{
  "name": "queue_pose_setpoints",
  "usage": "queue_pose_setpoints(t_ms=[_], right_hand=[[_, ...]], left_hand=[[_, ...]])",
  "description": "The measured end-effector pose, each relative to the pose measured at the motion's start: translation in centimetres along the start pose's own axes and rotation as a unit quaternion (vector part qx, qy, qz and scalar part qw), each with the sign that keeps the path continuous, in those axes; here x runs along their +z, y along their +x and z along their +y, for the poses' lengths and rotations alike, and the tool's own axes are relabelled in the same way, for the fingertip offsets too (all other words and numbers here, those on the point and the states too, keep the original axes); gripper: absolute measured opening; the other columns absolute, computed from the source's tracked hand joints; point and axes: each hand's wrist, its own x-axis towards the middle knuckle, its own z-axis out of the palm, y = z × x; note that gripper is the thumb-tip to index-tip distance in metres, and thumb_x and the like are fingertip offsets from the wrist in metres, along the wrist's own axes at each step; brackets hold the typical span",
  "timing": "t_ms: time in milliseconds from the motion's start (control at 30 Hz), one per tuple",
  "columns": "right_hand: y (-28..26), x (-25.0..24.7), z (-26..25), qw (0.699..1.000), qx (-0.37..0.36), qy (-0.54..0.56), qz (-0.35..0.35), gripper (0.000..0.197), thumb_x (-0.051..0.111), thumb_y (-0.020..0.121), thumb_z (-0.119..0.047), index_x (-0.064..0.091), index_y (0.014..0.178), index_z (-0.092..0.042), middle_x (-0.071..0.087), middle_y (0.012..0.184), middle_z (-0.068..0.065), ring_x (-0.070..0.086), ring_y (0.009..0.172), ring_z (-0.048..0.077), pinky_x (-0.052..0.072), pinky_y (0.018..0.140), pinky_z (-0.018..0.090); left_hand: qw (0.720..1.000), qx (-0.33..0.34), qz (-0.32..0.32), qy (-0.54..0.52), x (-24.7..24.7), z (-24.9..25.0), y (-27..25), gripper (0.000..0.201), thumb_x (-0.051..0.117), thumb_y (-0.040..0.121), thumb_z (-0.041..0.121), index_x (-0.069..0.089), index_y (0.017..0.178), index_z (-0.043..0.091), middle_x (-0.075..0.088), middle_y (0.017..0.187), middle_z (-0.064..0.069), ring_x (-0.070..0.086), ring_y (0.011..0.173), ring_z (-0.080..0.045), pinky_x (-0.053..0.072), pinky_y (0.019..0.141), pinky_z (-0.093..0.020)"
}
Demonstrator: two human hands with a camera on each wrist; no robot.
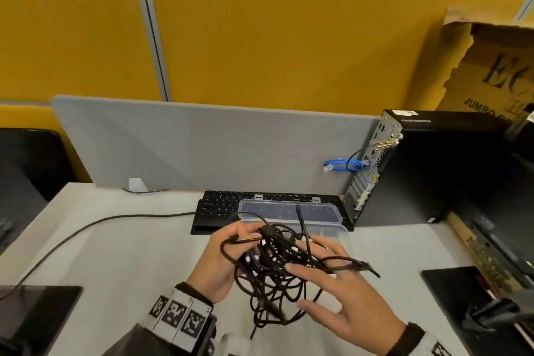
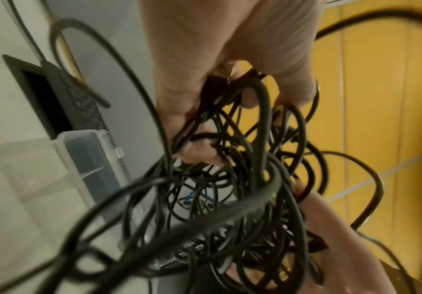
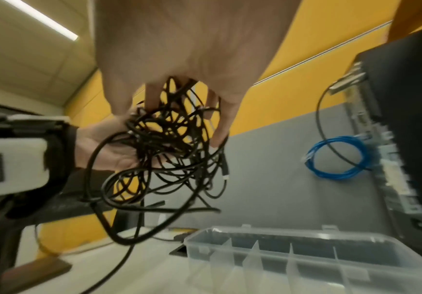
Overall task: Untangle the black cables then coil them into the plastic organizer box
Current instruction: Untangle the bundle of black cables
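Note:
A loose tangle of black cables [image 1: 274, 272] hangs between my two hands above the desk. My left hand [image 1: 221, 260] is palm up, its fingers curled round strands on the left side of the tangle [image 2: 229, 179]. My right hand [image 1: 338, 292] has its fingers spread and nearly straight, pushed into the tangle [image 3: 167, 143] from the right, with a plug end lying across them. Just beyond the hands, the clear plastic organizer box [image 1: 345, 235] stands open, its lid [image 1: 289, 206] leaning back on the keyboard. The box's divided compartments [image 3: 305, 256] hold nothing that I can see.
A black keyboard [image 1: 219, 208] lies behind the box, its cable [image 1: 86, 228] trailing left across the desk. A black computer tower [image 1: 419, 170] with a blue cable coil [image 1: 344, 166] stands at the right. A grey partition [image 1: 202, 147] closes the back. Dark stands [image 1: 37, 315] sit at both front corners.

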Motion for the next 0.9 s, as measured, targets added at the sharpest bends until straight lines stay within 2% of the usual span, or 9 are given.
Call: queue_pose_setpoints(t_ms=[133,233,300,400,467,567,700,800,900], right_hand=[[-0.9,-2.3,0.0,0.953,0.079,0.145,0.254,0.024,0.046,0.092,-0.043,0.069,0.083,-0.041,0.07,0.092,-0.018,0.067,0.085,0.003,0.051,0.07,0.016],[-0.3,-3.2,0.2,0.877,0.198,0.238,0.366,0.039,0.047,0.09,-0.043,0.063,0.061,-0.022,0.065,0.061,-0.001,0.058,0.053,0.009,0.047,0.05,0.017],[0.5,-4.3,0.2,0.87,0.218,0.195,0.397,0.039,0.049,0.089,-0.045,0.054,0.058,-0.022,0.056,0.058,-0.001,0.048,0.051,0.006,0.039,0.052,0.01],[2.7,-5.1,0.7,0.918,0.216,0.179,0.281,0.015,0.054,0.082,-0.052,0.055,0.093,-0.043,0.059,0.092,-0.018,0.055,0.087,0.001,0.041,0.07,0.008],[4.0,-4.9,1.3,0.923,0.237,0.284,0.107,0.056,0.066,0.078,-0.051,0.038,0.126,-0.042,0.056,0.115,-0.016,0.057,0.102,0.0,0.046,0.075,0.011],[4.9,-4.0,1.0,0.877,0.253,0.408,-0.028,0.056,0.071,0.077,-0.029,0.043,0.125,-0.034,0.069,0.1,-0.009,0.066,0.088,0.003,0.055,0.07,0.024],[3.7,-3.2,0.9,0.886,0.246,0.393,0.024,0.022,0.061,0.088,-0.025,0.058,0.109,-0.021,0.067,0.095,0.001,0.065,0.087,0.015,0.054,0.072,0.035],[3.1,-3.4,0.8,0.91,0.209,0.348,0.082,0.013,0.053,0.092,-0.028,0.059,0.098,-0.018,0.061,0.083,0.007,0.056,0.075,0.026,0.05,0.067,0.034],[3.0,-3.7,0.7,0.922,0.189,0.315,0.12,0.007,0.051,0.092,-0.023,0.057,0.09,-0.022,0.056,0.072,-0.01,0.05,0.068,0.005,0.04,0.066,0.014]], left_hand=[[0.994,0.104,0.034,0.016,0.5,1.2,0.1,0.032,0.075,0.064,0.012,0.044,0.056,0.015,0.068,0.106,-0.005,0.068,0.093,-0.026,0.053,0.07,-0.033],[0.981,0.181,0.048,0.046,1.2,2.1,0.3,0.026,0.067,0.055,0.025,0.041,0.05,0.024,0.066,0.107,-0.002,0.064,0.099,-0.021,0.052,0.079,-0.031],[0.969,0.227,0.056,0.074,1.6,2.5,0.5,0.024,0.065,0.057,0.026,0.041,0.05,0.025,0.065,0.104,0.005,0.063,0.094,-0.013,0.051,0.074,-0.025],[0.94,0.289,0.043,0.175,2.6,2.8,0.2,0.021,0.062,0.063,0.026,0.043,0.053,0.026,0.062,0.103,0.008,0.059,0.101,-0.003,0.047,0.083,-0.02],[0.919,0.322,0.018,0.228,3.9,2.7,-0.5,0.021,0.062,0.065,0.023,0.044,0.054,0.023,0.059,0.106,0.002,0.057,0.105,-0.004,0.041,0.09,-0.017],[0.907,0.335,-0.057,0.249,5.1,2.5,-1.6,0.026,0.064,0.067,0.013,0.044,0.054,0.022,0.058,0.104,0.004,0.06,0.098,-0.006,0.042,0.086,-0.014],[0.927,0.204,-0.169,0.264,2.8,3.8,-2.2,0.034,0.076,0.069,-0.001,0.058,0.081,0.025,0.056,0.12,0.016,0.053,0.118,-0.004,0.042,0.093,-0.013],[0.931,0.101,-0.271,0.224,-0.3,4.3,-2.8,0.049,0.061,0.077,-0.016,0.062,0.111,0.019,0.048,0.137,0.011,0.041,0.131,-0.007,0.038,0.102,-0.02],[0.971,0.101,-0.12,0.179,-1.8,4.2,-2.5,0.025,0.063,0.076,-0.006,0.07,0.083,0.017,0.062,0.121,0.004,0.055,0.12,-0.022,0.043,0.103,-0.043]])
